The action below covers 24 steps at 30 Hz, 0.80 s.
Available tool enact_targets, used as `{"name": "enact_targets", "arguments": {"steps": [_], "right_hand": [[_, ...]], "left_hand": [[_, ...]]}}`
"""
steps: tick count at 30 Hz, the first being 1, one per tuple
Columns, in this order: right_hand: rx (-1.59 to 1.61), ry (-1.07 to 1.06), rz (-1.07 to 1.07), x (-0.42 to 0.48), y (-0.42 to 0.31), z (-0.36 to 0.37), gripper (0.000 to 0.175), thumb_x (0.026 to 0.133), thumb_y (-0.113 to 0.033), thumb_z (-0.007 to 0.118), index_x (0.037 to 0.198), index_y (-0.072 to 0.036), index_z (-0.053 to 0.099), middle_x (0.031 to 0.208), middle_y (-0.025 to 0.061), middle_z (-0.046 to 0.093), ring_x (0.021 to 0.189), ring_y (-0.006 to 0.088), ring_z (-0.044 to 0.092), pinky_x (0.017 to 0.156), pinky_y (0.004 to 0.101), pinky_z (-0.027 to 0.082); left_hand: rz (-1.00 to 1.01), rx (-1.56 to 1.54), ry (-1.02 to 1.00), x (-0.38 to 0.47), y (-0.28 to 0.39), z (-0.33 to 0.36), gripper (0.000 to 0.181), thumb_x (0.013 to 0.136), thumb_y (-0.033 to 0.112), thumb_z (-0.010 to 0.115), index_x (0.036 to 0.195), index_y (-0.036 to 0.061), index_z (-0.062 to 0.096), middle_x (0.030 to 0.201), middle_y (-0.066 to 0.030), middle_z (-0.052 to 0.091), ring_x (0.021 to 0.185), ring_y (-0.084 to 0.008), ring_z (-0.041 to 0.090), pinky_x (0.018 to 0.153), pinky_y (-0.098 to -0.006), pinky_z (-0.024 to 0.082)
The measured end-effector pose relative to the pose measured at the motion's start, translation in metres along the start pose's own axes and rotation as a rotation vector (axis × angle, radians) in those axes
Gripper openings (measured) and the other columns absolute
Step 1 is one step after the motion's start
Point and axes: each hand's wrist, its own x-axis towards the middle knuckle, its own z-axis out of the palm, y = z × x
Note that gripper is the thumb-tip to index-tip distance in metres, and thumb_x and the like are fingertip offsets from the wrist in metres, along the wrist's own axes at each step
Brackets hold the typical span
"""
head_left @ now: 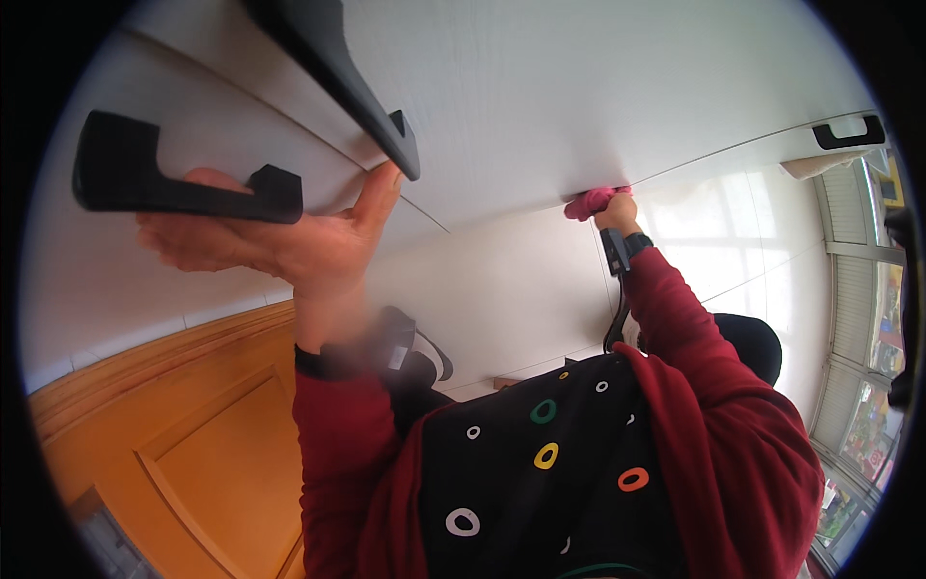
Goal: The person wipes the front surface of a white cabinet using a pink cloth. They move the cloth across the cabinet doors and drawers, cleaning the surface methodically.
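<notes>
My left hand is raised close to the camera at the upper left, palm towards a white panelled cabinet front. Its fingers pass behind a black bar handle, and its thumb reaches up to the end of a second black handle. Whether the fingers grip the handle cannot be told. Farther off, low on the same white front, my right hand holds a bunched pink cloth against the bottom edge, just above the pale tiled floor. Dark bands are on both wrists.
An orange-brown wooden door stands at the lower left. A third black handle is on the white front at the far right, with a beige cloth beside it. Windows line the right side.
</notes>
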Motion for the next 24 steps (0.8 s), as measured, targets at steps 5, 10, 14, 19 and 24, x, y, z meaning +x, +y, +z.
{"name": "enact_targets", "arguments": {"steps": [5,10,14,19,24], "right_hand": [[0.014,0.188,0.082,0.064,0.085,0.064,0.051,0.06,-0.033,0.088,0.099,-0.004,0.07,0.091,0.0133,0.074,0.088,0.0288,0.073,0.076,0.0379,0.058],[-0.193,0.133,-0.19,0.085,0.05,0.156,0.032,0.064,-0.034,0.087,0.08,-0.01,0.073,0.084,0.0132,0.074,0.086,0.0288,0.073,0.076,0.0398,0.058],[1.741,-0.479,0.322,0.033,-0.067,0.179,0.023,0.091,-0.014,0.059,0.112,-0.008,0.067,0.105,0.0105,0.073,0.099,0.0275,0.07,0.089,0.0416,0.056],[1.93,-0.698,0.405,-0.05,-0.174,0.109,0.036,0.102,-0.015,0.034,0.12,-0.004,0.064,0.123,0.0159,0.067,0.115,0.0336,0.062,0.101,0.052,0.049],[1.887,-0.695,0.037,-0.094,-0.173,0.024,0.032,0.093,-0.003,0.037,0.1,0.003,0.067,0.107,0.02,0.07,0.106,0.032,0.064,0.097,0.0457,0.051]], "left_hand": [[0.038,0.081,-0.011,0.01,0.004,0.0,0.122,0.081,0.075,0.059,0.162,-0.0008,0.01,0.16,-0.0399,0.01,0.151,-0.0565,0.007,0.112,-0.0743,0.011],[0.054,0.077,-0.017,0.015,0.006,-0.002,0.119,0.084,0.075,0.055,0.161,-0.0038,0.01,0.16,-0.0399,0.011,0.151,-0.0557,0.01,0.112,-0.0734,0.013],[-0.031,0.096,-0.029,0.005,0.008,-0.002,0.122,0.083,0.079,0.054,0.161,-0.0039,0.011,0.162,-0.0388,0.009,0.153,-0.0528,0.001,0.115,-0.071,0.004],[-0.1,0.062,-0.059,-0.009,0.01,0.001,0.127,0.08,0.083,0.058,0.162,-0.0024,0.012,0.164,-0.036,0.007,0.154,-0.0517,-0.005,0.115,-0.0708,-0.001],[-0.185,0.067,-0.097,-0.007,0.022,-0.002,0.123,0.079,0.08,0.065,0.161,0.0003,0.019,0.162,-0.0336,0.018,0.146,-0.0537,0.022,0.109,-0.0703,0.018]]}}
